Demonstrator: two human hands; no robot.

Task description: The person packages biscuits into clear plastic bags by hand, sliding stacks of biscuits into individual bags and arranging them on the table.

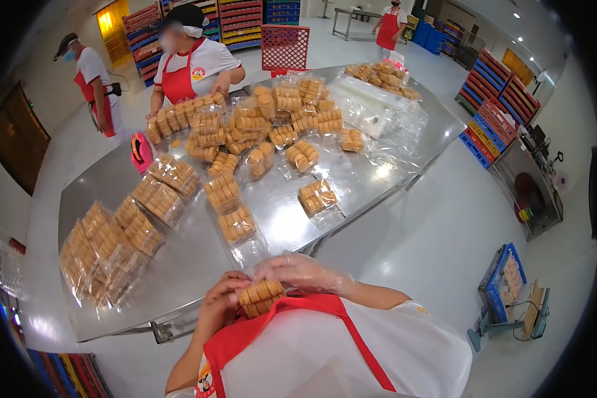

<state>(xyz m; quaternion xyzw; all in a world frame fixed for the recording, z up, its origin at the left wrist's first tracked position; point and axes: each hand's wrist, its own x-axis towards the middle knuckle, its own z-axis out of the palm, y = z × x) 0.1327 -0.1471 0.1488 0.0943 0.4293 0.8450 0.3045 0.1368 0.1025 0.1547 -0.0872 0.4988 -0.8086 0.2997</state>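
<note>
While left hand (224,292) and right hand (300,272) curl half-closed, they hold bagged biscuits (261,298).

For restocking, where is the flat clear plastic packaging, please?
The packaging lies right of centre in the head view, on the silver metal table, beside bagged tan biscuits.
</note>
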